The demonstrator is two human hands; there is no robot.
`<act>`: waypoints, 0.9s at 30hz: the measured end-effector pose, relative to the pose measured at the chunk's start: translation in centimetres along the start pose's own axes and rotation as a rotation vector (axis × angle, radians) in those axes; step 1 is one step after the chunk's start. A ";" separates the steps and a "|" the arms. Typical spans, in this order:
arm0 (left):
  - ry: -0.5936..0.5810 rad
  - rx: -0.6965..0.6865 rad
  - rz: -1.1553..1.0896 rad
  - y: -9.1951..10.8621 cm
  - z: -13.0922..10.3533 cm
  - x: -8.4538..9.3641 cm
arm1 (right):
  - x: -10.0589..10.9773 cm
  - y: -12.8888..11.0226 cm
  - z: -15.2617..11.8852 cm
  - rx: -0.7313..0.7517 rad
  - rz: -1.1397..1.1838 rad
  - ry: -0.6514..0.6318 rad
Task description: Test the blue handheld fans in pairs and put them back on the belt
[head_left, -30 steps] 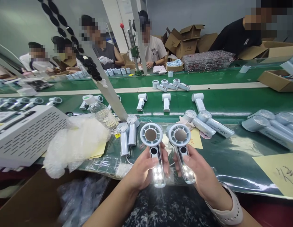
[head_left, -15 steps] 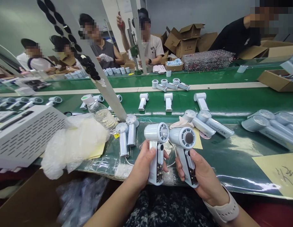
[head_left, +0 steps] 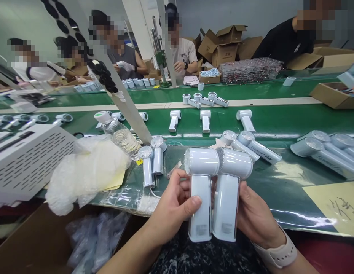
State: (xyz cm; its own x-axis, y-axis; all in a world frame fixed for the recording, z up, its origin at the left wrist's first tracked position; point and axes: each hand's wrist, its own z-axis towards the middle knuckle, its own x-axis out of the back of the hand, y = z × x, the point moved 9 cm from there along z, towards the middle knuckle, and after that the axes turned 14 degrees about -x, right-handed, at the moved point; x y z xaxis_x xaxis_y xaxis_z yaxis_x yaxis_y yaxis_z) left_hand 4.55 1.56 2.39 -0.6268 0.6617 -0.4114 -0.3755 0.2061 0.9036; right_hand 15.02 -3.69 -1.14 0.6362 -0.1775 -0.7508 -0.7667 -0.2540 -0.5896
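Two pale blue handheld fans are held upright side by side over the bench's front edge, their smooth casings facing me. My left hand (head_left: 177, 203) grips the left fan (head_left: 200, 207), thumb across its handle. Round the outer side of the right fan (head_left: 226, 205) my right hand (head_left: 255, 215) is closed, its fingers mostly hidden behind the handle. The heads of the two fans touch or nearly touch. Behind them lie two more fans (head_left: 252, 146) marked "Speed FAN". Another pair (head_left: 148, 171) lies to the left of my left hand.
A clear bottle (head_left: 121, 137), crumpled plastic bags (head_left: 91, 171) and a white perforated box (head_left: 37, 160) are at left. A slanted metal post (head_left: 131, 114) rises beside them. More fans lie on the green belt (head_left: 154, 133) and at right near yellow paper (head_left: 337, 205). Several people sit or stand across.
Both fans have been turned so that their smooth casings face me rather than the open circuit side. They have come closer together and nearer to the camera.
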 end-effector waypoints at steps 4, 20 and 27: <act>0.033 0.028 -0.106 -1.0 0.5 0.1 | 0.4 0.3 0.4 -0.032 0.008 0.047; 0.022 0.111 -0.300 -2.2 0.6 1.5 | -1.3 0.1 0.3 -0.068 0.102 -0.045; -0.014 0.054 -0.162 -1.4 0.3 1.5 | 0.5 -0.1 0.3 -0.019 0.114 0.026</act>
State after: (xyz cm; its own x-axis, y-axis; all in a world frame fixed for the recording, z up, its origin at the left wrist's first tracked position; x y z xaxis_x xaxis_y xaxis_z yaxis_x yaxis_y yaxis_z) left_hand 4.33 2.46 0.51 -0.5515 0.6265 -0.5507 -0.4331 0.3492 0.8309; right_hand 15.38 -3.45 -1.50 0.5470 -0.2306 -0.8048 -0.8327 -0.2489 -0.4946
